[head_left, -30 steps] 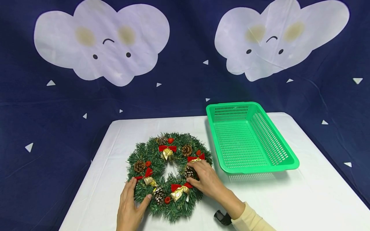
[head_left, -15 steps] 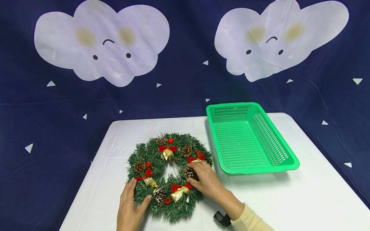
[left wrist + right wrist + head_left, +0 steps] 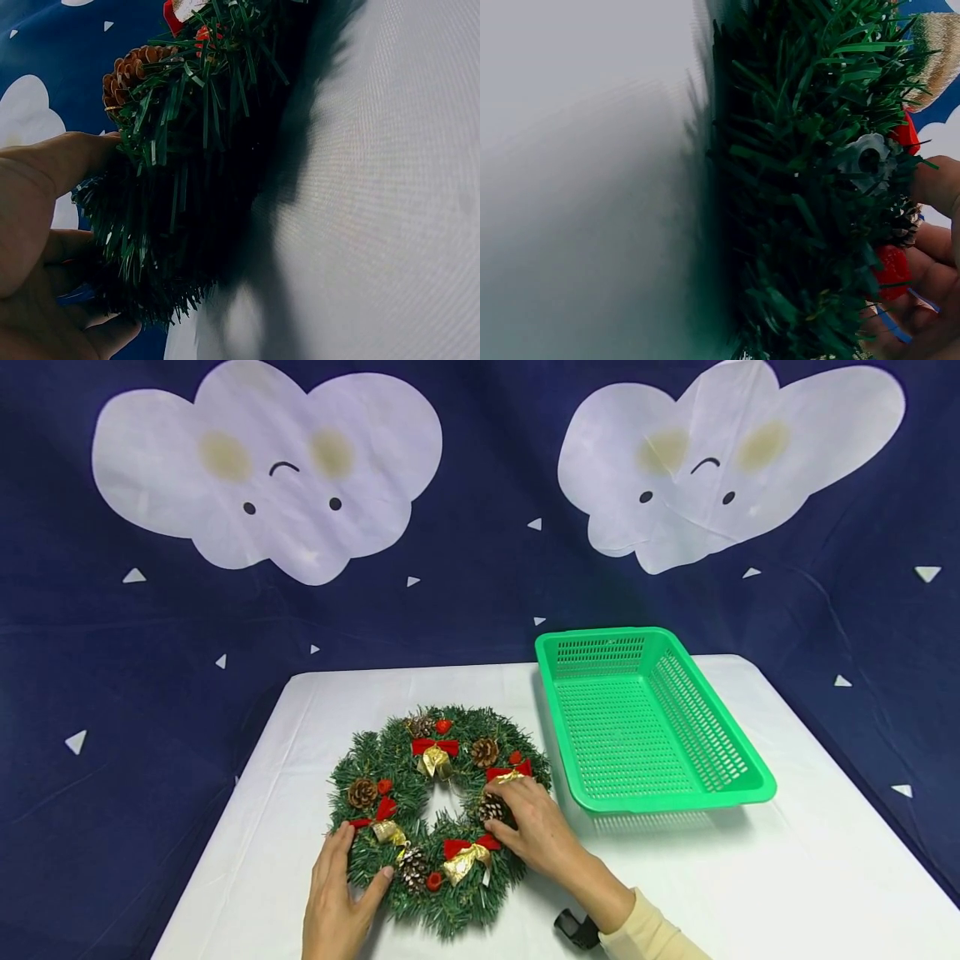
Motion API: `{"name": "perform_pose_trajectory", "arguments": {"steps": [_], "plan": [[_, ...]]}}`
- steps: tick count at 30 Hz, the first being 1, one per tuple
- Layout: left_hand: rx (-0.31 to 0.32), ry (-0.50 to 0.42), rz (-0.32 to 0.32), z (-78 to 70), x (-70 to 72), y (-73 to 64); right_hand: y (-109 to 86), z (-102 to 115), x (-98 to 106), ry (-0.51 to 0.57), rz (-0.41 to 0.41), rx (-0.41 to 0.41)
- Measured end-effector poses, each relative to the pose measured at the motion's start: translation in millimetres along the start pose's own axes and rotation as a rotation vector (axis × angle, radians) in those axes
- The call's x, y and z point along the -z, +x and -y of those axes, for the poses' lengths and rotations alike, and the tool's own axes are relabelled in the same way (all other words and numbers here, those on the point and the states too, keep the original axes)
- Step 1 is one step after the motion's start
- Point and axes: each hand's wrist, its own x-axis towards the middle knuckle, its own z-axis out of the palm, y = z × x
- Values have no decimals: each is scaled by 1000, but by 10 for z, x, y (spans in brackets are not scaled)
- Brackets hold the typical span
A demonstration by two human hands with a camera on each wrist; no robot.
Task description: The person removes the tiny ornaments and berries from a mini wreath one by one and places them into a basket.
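Note:
A green Christmas wreath with pinecones, red berries and red-and-gold bows lies on the white table. At its lower left is my left hand, thumb by a frosted pinecone and fingers along the outer edge. The left wrist view shows that thumb and the fingers spread round the needles. My right hand arches over the ring's right side and holds it, fingertips and thumb on either side of another pinecone. In the right wrist view, needles hide part of the fingers.
A green plastic basket with perforated sides stands to the wreath's right. A small black object lies beside the right forearm. Behind the white table hangs a dark blue cloth with white clouds.

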Motion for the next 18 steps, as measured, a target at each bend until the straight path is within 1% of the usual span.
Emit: {"name": "perform_pose_trajectory", "arguments": {"steps": [6, 12, 18], "plan": [[4, 3, 5, -7, 6, 4, 24, 18, 37, 18, -43, 7], [-9, -8, -15, -4, 8, -4, 59, 54, 98, 49, -93, 28], [-7, -6, -13, -2, 5, -4, 80, 100, 167, 50, -125, 48]]}}
